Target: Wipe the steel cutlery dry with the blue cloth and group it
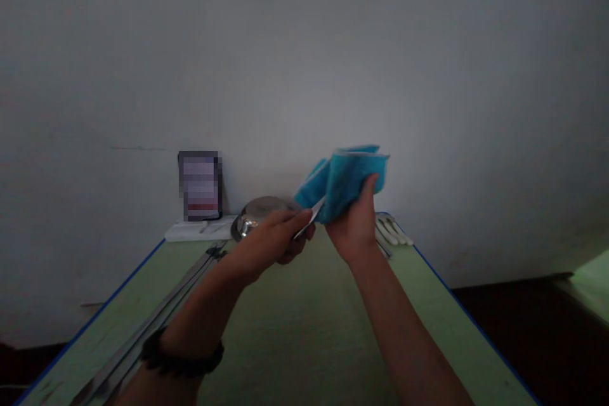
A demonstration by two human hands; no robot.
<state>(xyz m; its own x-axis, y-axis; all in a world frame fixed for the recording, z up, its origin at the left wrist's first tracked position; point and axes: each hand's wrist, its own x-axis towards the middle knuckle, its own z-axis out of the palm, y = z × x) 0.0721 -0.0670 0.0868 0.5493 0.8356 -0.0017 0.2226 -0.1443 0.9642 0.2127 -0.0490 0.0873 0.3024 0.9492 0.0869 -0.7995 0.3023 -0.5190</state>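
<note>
My left hand (285, 235) is closed around the handle of a flat, silvery utensil (311, 217), thumb on top. The utensil's far end is hidden in a blue cloth (349, 181), so I cannot tell its kind. My right hand (356, 219) grips the folded cloth from below and the right, its thumb pressed against the near side. Both hands are raised above the middle of the table, close together. Behind my left hand, an upturned shiny metal bowl (269, 205) is partly covered by it.
The pale green table (304, 330) has blue edging and meets a grey wall. A blurred screen device (200, 184) leans there above a white tray-like item (190, 231). Long metal strips (157, 314) lie along the left side. Several white-handled utensils (392, 230) lie at the right.
</note>
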